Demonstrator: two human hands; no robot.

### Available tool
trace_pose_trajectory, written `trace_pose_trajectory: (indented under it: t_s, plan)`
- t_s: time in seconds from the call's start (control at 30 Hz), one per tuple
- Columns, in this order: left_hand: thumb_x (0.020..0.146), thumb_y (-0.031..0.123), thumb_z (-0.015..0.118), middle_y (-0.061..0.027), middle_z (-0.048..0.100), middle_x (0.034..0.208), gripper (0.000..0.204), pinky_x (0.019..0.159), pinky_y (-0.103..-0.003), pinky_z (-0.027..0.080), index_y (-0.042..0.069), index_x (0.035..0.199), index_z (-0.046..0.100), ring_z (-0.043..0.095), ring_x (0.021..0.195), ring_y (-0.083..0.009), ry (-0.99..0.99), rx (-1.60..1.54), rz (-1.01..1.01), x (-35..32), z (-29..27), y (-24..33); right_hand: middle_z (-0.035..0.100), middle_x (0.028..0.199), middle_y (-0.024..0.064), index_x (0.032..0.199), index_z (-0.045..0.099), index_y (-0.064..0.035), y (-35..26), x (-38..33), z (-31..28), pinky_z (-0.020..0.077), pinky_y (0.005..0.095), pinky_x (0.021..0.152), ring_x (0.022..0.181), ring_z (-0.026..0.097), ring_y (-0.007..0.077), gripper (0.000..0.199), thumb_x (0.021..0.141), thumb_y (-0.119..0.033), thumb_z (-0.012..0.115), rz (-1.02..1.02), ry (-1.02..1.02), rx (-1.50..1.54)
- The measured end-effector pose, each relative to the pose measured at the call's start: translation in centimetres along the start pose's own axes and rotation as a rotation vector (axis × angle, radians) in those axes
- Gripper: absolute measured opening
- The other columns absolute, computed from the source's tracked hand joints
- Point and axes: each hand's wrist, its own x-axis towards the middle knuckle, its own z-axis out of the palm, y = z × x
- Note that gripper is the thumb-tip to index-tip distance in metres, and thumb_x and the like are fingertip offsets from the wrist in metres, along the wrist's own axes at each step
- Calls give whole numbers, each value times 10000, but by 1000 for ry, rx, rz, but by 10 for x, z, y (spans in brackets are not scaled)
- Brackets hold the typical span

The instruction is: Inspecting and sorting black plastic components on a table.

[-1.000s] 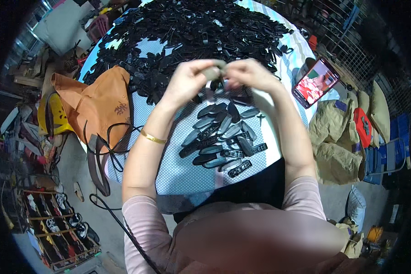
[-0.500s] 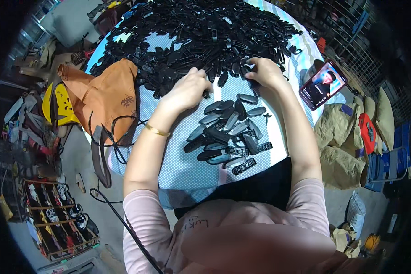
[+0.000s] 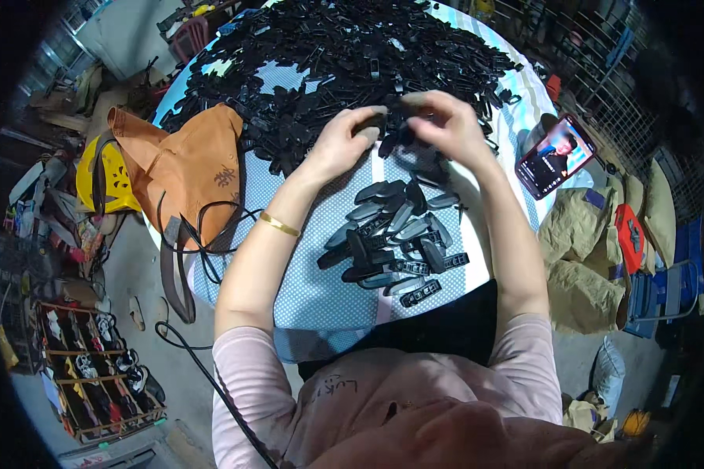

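L hand [image 3: 344,141]: pinching black plastic part [image 3: 389,139]
R hand [image 3: 446,129]: gripping same part
Bench [image 3: 305,289]: black parts pile [image 3: 352,55], sorted pieces [image 3: 395,242]

Tan leather bag [image 3: 192,160], propped phone [image 3: 555,154] — perhaps a yellow stool [image 3: 109,173].

Pale pink long-sleeved top, sleeves pushed up above elbows, faint dark marking on chest. Thin gold bangle [image 3: 279,224] on left wrist. Left hand [image 3: 344,141] and right hand [image 3: 446,125] bare, ungloved. Forearms bare.
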Motion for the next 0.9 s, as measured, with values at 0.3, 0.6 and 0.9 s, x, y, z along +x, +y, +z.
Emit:
trace_pose_trajectory:
  t_s: [0.3, 0.6, 0.9]
  plan:
    - [748, -29, 594, -47, 605, 872, 409, 675, -203, 487, -39, 1149, 512, 571, 698, -77, -37, -810, -380, 4, -11, 21, 582, 948, 82, 993, 608, 4, -2, -5, 16, 494, 233, 647, 807, 593, 144, 264, 729, -2, 607, -145, -61, -151]
    - [767, 35, 638, -8, 576, 880, 321, 637, -182, 432, -10, 1081, 594, 518, 702, -59, 32, -703, -361, 3, -22, 23, 581, 946, 92, 998, 614, 12, -6, -5, 19, 472, 214, 608, 770, 577, 138, 284, 715, -8, 629, -227, 73, -128]
    - [771, 57, 659, -75, 611, 1040, 340, 770, -219, 463, -18, 1096, 592, 568, 915, -100, 118, -551, -259, 3, -16, 25, 579, 919, 94, 982, 620, 6, -6, -8, 25, 469, 217, 586, 715, 575, 119, 278, 708, -20, 654, -258, 81, -288]
